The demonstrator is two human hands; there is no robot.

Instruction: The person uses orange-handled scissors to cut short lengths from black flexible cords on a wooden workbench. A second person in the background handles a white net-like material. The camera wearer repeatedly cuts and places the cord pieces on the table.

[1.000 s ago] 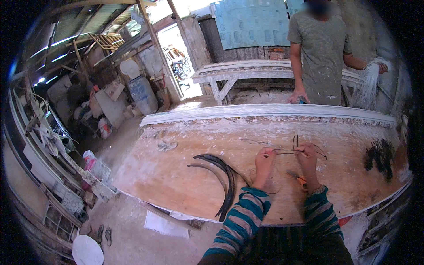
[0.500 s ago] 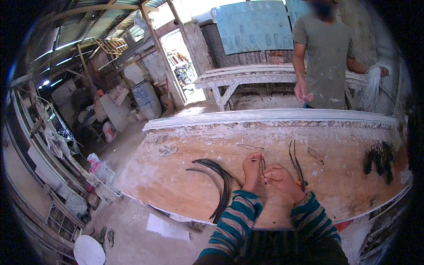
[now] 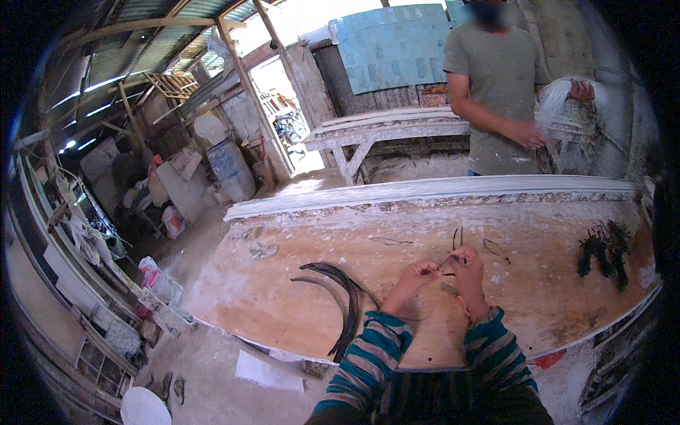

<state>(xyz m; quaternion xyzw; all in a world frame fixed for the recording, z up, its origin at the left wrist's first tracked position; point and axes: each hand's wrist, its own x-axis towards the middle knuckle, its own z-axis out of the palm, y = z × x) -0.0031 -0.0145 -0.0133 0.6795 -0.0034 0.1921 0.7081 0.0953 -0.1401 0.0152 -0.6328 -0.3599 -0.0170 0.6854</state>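
Observation:
My left hand (image 3: 414,280) and my right hand (image 3: 469,269) meet above the wooden tabletop, fingertips pinched. Between them runs a short thin dark strip (image 3: 446,264), both hands gripping it. Under my right wrist lies a tool with an orange handle (image 3: 464,306), mostly covered by the hand. Left of my left hand rests a bundle of curved black strips (image 3: 350,304), with a thin dark strand trailing toward my wrist. Beyond my right hand lie dark narrow strips (image 3: 458,235), partly hidden, and a thin loop (image 3: 497,251). Another thin loop (image 3: 391,241) lies farther left.
Black bristly tufts (image 3: 605,255) lie at the table's right end. A long white board (image 3: 425,188) runs along its far edge. Across it a person (image 3: 496,92) holds a bundle of white fibres (image 3: 567,106). A blue barrel (image 3: 230,170) stands at the back left.
My hands have come closer together, the right one raised and turned, and the dark strip now lies more level between them. The other person's free hand has moved over to the white fibres.

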